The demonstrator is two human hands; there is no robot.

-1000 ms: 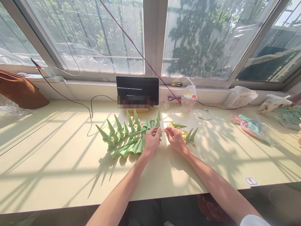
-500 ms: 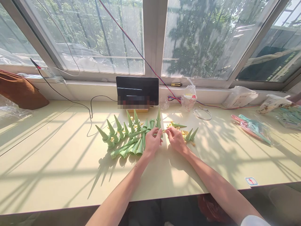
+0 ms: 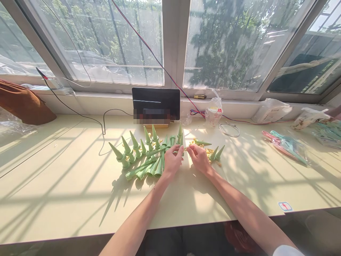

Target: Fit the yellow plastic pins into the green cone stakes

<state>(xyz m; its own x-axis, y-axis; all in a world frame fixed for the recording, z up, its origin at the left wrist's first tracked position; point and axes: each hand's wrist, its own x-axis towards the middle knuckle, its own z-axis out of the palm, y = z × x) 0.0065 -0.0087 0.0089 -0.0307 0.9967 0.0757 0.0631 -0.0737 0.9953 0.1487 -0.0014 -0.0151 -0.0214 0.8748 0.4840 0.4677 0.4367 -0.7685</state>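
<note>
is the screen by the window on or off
Looks off: the screen is black, showing only a faint reflection; its lower part is blurred.

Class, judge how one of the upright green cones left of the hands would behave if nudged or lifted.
The upright green cones stand tall and pointed on small bases, so a nudge would probably tip one. The cones lying flat are round and tapered, so likely roll in an arc. They look like moulded plastic: probably stiff and light.
</note>
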